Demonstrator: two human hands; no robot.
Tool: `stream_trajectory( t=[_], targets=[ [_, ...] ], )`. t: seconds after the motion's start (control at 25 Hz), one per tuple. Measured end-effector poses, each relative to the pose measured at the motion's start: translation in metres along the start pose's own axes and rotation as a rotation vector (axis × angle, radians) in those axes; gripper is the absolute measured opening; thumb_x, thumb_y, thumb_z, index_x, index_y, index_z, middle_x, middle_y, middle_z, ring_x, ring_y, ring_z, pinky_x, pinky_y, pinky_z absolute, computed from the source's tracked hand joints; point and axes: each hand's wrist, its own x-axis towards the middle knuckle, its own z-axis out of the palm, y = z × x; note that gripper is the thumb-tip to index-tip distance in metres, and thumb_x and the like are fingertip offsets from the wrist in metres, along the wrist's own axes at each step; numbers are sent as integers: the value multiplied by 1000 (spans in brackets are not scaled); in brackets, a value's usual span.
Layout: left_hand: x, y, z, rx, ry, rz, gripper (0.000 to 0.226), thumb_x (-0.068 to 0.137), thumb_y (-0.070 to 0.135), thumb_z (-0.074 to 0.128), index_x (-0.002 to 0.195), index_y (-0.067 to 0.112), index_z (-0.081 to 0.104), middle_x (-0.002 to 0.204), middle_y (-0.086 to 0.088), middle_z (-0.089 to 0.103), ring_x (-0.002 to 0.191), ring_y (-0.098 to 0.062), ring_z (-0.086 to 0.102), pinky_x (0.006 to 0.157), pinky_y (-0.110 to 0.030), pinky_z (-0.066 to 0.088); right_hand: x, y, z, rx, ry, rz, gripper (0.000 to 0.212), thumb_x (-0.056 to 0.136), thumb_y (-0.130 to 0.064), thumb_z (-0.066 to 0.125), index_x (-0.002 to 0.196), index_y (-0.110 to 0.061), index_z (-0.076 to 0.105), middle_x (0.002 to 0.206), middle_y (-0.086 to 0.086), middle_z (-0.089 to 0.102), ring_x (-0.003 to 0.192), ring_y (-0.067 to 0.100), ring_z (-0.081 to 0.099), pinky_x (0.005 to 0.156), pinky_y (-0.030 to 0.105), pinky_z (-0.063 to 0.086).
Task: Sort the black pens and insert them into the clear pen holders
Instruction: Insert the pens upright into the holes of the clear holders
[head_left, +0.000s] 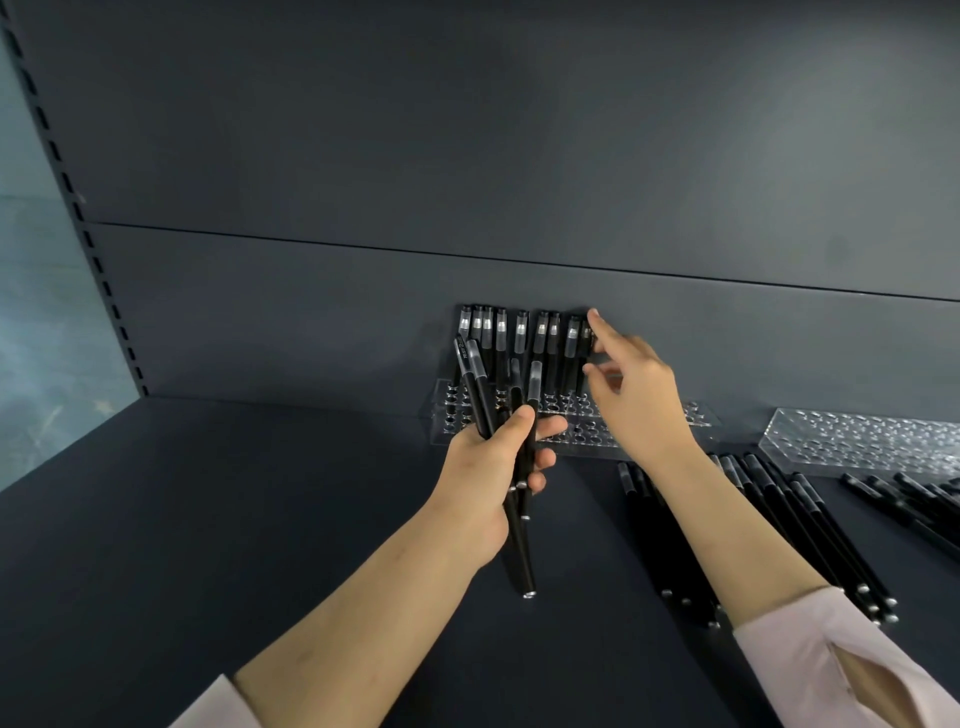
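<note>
My left hand (491, 457) grips a bundle of several black pens (522, 525), caps up, in front of a clear pen holder (582, 434). Several black pens (519, 343) stand upright in the holder's back rows against the shelf wall. My right hand (631, 392) reaches over the holder at the right end of that row, index finger stretched up beside the top of the last standing pen; motion blur hides whether its other fingers hold that pen. Loose black pens (810, 525) lie on the shelf to the right.
A second clear pen holder (862, 439) lies at the far right with more loose black pens (914, 504) in front of it. The dark shelf board (260, 519) stretches to the left, bounded by the back wall and a slotted upright (111, 306).
</note>
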Motion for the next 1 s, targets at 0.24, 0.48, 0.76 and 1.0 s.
stream_trajectory(
  t=[0.24, 0.48, 0.76, 1.0],
  targets=[
    [1, -2, 0, -4, -14, 32, 17, 96, 13, 58, 102, -1, 67, 95, -10, 76, 66, -8, 67, 56, -17, 52, -3, -4, -9, 35, 11, 60, 64, 94, -10, 56, 149, -30, 31, 104, -4, 56, 85, 11, 57, 80, 15, 42],
    [-3, -2, 0, -6, -66, 1, 23, 94, 15, 61, 111, 1, 66, 98, -8, 76, 71, -14, 71, 60, -23, 57, -12, -23, -23, 450, -75, 277, 17, 95, -22, 57, 104, -22, 72, 88, -6, 71, 75, 2, 64, 75, 20, 52],
    [-8, 1, 1, 72, -101, -20, 25, 95, 23, 60, 115, 10, 66, 101, -6, 76, 67, -15, 70, 57, -24, 56, -14, -28, -18, 817, -163, 461, 24, 87, -10, 68, 110, -14, 63, 74, -4, 70, 72, 10, 65, 70, 27, 52],
    [-5, 5, -5, 6, -74, -43, 22, 97, 23, 56, 116, 13, 64, 99, -11, 76, 75, -25, 74, 69, -34, 60, -5, -24, -30, 1021, 266, 445, 18, 91, 1, 59, 105, -10, 64, 78, 0, 64, 67, 12, 62, 71, 28, 56]
  ],
)
